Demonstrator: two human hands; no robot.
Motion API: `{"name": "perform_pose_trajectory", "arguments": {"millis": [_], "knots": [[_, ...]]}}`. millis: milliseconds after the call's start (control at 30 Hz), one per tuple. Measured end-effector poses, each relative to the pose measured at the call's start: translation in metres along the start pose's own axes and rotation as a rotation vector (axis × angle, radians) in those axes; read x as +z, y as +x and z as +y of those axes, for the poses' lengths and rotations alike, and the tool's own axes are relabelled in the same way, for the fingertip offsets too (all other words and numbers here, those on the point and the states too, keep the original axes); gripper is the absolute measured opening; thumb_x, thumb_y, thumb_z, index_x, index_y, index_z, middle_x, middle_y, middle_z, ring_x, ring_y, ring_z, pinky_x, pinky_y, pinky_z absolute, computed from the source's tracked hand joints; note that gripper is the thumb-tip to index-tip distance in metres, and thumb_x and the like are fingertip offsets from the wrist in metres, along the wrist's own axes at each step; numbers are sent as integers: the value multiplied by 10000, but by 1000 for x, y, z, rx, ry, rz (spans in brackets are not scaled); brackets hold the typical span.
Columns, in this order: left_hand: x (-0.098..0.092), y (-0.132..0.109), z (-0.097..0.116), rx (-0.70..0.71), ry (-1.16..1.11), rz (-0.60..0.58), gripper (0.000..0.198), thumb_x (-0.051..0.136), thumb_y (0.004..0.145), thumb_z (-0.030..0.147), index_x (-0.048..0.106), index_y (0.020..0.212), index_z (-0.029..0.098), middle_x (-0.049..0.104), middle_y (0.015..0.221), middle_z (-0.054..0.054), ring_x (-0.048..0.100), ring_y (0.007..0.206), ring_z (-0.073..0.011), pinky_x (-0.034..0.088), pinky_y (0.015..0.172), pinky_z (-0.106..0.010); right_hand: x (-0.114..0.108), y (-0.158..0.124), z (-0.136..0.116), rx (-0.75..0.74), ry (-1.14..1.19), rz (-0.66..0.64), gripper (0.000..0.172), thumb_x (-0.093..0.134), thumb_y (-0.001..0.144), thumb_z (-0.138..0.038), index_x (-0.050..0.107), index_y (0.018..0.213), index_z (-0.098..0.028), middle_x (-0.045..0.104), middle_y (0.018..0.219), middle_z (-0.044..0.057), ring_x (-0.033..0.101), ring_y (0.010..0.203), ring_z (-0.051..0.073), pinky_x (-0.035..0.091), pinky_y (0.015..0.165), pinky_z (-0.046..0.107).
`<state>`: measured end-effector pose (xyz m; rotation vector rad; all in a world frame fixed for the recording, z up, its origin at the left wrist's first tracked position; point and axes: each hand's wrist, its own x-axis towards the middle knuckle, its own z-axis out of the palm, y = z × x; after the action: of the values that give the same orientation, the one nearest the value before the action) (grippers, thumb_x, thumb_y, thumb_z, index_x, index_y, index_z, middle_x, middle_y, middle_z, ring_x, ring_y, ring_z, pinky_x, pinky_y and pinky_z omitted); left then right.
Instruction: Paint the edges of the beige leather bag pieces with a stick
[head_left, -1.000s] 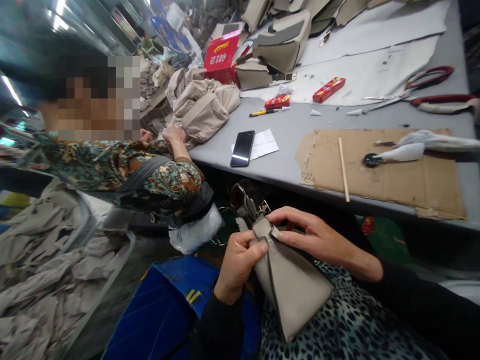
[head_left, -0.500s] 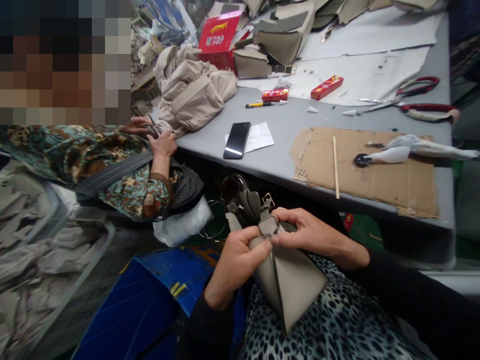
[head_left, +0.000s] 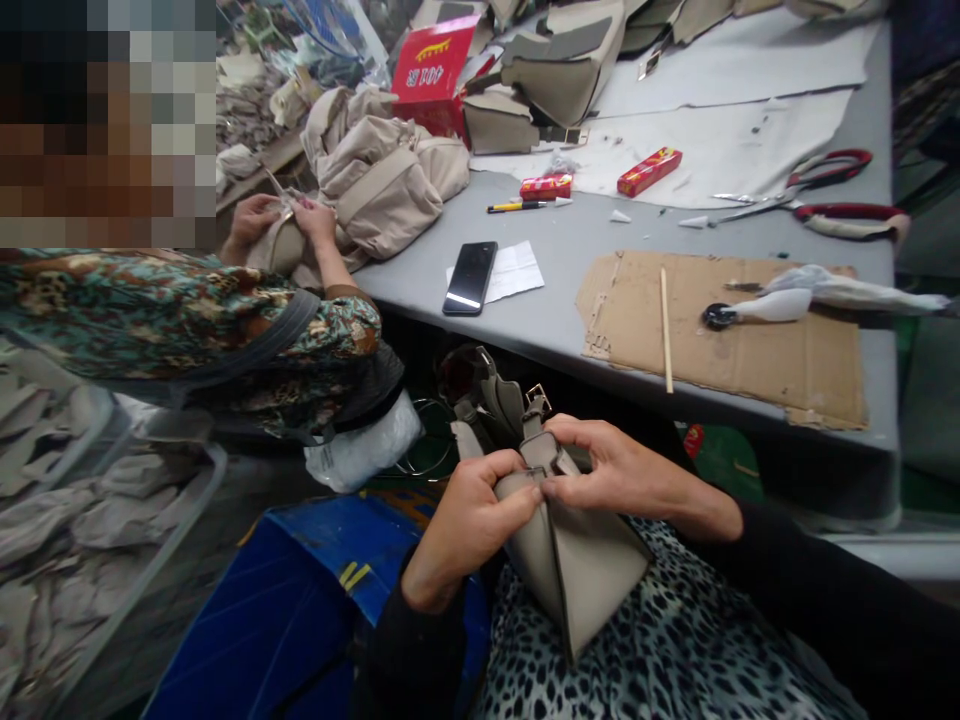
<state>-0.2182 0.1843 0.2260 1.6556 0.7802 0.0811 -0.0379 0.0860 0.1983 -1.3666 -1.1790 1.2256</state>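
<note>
A beige handbag point(head_left: 592, 570) with dark edging rests on my lap, over a spotted cloth. My left hand point(head_left: 480, 510) pinches its upper edge, thumb pressed on the seam at the corner. Opposite it, my right hand point(head_left: 600, 465) grips the same corner beside a small strap tab point(head_left: 537, 450), fingers closed on the leather. A strap with a metal buckle point(head_left: 537, 398) runs up from that tab toward the table edge. What lies right under my fingertips is hidden.
On the grey table lie a phone point(head_left: 470, 278), a cardboard sheet point(head_left: 630, 320) with a stick point(head_left: 666, 330), scissors point(head_left: 847, 195), red boxes point(head_left: 649, 172) and more bag parts point(head_left: 570, 60). A blue bin point(head_left: 270, 600) stands at my left. A co-worker's hands point(head_left: 319, 222) handle beige fabric.
My hands and the handbag stay almost in place. The co-worker's hands have shifted up and left and now hold a piece of beige material. The view has moved slightly.
</note>
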Motion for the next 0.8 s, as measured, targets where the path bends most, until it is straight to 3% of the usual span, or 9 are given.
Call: {"name": "perform_pose_trajectory", "arguments": {"millis": [133,233,367,467,633,800], "knots": [[4,0,-1,38,1,54,124,724,805,264,700,719,177,596,693,-7,508,665,-163,382,601,-250,4,0,0,63,20,32,37,667,778,-206,645,780,-176,572,864,7,536,812,173,406,701,277],[-3,0,-6,107,-171,152,78,762,767,235,729,812,181,625,719,-7,536,681,-157,412,625,-243,6,-2,-2,23,-52,34,34,646,798,-200,656,777,-175,567,854,15,530,818,181,401,715,290],[-30,6,-30,266,-477,569,195,737,810,290,740,980,194,673,786,-12,594,761,-152,476,740,-244,5,-5,3,-18,-50,20,106,615,867,-263,655,815,-179,573,856,29,527,843,196,420,743,304],[-54,16,-63,215,-493,790,262,737,809,299,714,1050,198,717,960,-35,637,862,-152,483,851,-272,0,-7,16,29,91,-11,167,608,912,-340,669,888,-187,620,897,37,560,876,210,455,769,309],[-70,33,-116,-40,-522,860,306,738,756,283,709,1051,208,720,1137,-79,658,945,-178,470,827,-301,-14,-3,42,136,252,24,312,680,905,-469,712,1070,-206,704,966,44,622,924,230,500,817,322],[-59,46,-137,-106,-554,862,236,770,719,247,757,949,196,739,1080,-82,647,985,-206,468,833,-310,-24,-3,53,177,300,-11,349,696,910,-492,714,1109,-205,724,980,47,645,937,236,512,835,334]]}}
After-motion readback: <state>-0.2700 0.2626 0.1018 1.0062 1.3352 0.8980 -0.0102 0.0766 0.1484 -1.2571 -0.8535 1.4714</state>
